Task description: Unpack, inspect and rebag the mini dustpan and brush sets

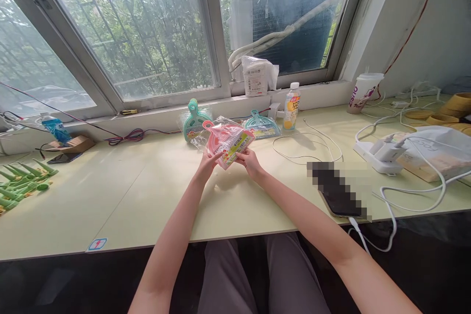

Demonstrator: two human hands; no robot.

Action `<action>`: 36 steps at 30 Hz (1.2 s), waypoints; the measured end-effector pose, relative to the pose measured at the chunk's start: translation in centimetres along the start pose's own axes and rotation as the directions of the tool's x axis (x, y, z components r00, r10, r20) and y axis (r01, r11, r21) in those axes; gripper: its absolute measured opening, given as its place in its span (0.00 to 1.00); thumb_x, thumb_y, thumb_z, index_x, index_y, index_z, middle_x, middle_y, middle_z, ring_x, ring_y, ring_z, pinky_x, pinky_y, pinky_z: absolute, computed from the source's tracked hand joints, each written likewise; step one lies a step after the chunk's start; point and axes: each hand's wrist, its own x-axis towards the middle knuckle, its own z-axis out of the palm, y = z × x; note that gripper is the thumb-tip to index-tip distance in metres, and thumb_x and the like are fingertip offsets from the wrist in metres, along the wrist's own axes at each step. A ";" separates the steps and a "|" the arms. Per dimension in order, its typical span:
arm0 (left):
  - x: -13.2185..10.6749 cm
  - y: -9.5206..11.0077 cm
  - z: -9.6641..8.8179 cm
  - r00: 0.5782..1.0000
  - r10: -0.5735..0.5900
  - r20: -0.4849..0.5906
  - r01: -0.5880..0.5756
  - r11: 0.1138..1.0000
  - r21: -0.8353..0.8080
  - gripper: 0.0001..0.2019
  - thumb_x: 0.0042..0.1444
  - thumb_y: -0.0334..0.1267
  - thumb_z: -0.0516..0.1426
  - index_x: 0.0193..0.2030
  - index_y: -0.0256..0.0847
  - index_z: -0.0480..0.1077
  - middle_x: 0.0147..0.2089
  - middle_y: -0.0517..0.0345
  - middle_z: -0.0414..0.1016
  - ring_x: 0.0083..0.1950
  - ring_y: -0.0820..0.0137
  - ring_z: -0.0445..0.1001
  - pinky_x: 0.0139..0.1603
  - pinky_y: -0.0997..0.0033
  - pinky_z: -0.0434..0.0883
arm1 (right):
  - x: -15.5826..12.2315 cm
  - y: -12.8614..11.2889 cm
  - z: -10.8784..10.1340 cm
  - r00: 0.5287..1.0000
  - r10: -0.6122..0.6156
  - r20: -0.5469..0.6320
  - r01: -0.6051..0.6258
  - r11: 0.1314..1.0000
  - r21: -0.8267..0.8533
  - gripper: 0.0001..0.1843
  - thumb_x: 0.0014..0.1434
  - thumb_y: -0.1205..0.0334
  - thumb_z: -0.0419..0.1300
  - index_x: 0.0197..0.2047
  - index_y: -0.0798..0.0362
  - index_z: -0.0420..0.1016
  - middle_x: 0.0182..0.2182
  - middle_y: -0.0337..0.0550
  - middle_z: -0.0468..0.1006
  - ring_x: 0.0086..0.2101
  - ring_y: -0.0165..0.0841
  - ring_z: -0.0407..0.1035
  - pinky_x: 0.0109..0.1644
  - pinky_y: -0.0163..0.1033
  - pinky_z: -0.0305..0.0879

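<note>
A pink mini dustpan-and-brush set (221,141) in clear plastic wrap, with a yellow-green printed label, is held up above the table in both hands. My left hand (209,163) grips its lower left edge, thumb on the front. At the lower right, by the label, my right hand (249,162) pinches the pack. Just behind stands a green dustpan set (195,122) in wrap, partly covered by the pink one. Another wrapped teal dustpan set (260,125) lies to the right, near the window ledge.
A bottle (292,107) and a plastic-wrapped package (255,77) stand by the window. To the right are a phone (336,189) on a charging cable, a power strip (379,157) and a lidded cup (363,93). Green spiky pieces (22,184) lie far left on the table (91,201).
</note>
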 end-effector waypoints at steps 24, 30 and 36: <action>0.1 -0.9 1.5 0.989 -0.148 0.006 0.147 0.989 0.008 0.31 0.55 0.51 0.61 0.63 0.43 0.64 0.59 0.45 0.73 0.58 0.55 0.73 0.50 0.59 0.74 | 0.2 -0.1 -0.3 0.997 -0.040 -0.058 0.042 0.999 0.028 0.08 0.52 0.70 0.63 0.37 0.54 0.72 0.39 0.44 0.81 0.40 0.34 0.77 0.53 0.44 0.74; 0.1 -1.1 0.8 0.984 -0.180 -0.014 0.180 0.980 0.080 0.29 0.52 0.46 0.64 0.60 0.43 0.66 0.57 0.47 0.74 0.57 0.57 0.73 0.54 0.56 0.72 | 0.0 -0.2 -0.2 0.998 -0.027 -0.051 0.028 0.999 0.019 0.07 0.52 0.69 0.64 0.37 0.54 0.73 0.38 0.44 0.81 0.40 0.36 0.77 0.53 0.45 0.75; -0.3 -0.9 1.0 0.932 -0.292 0.216 0.281 0.956 0.080 0.25 0.57 0.50 0.60 0.59 0.45 0.68 0.61 0.47 0.71 0.60 0.54 0.71 0.58 0.50 0.69 | 0.0 -0.6 -0.4 0.997 -0.045 -0.056 0.047 0.999 0.029 0.09 0.52 0.68 0.64 0.38 0.53 0.73 0.38 0.44 0.81 0.40 0.36 0.78 0.53 0.45 0.74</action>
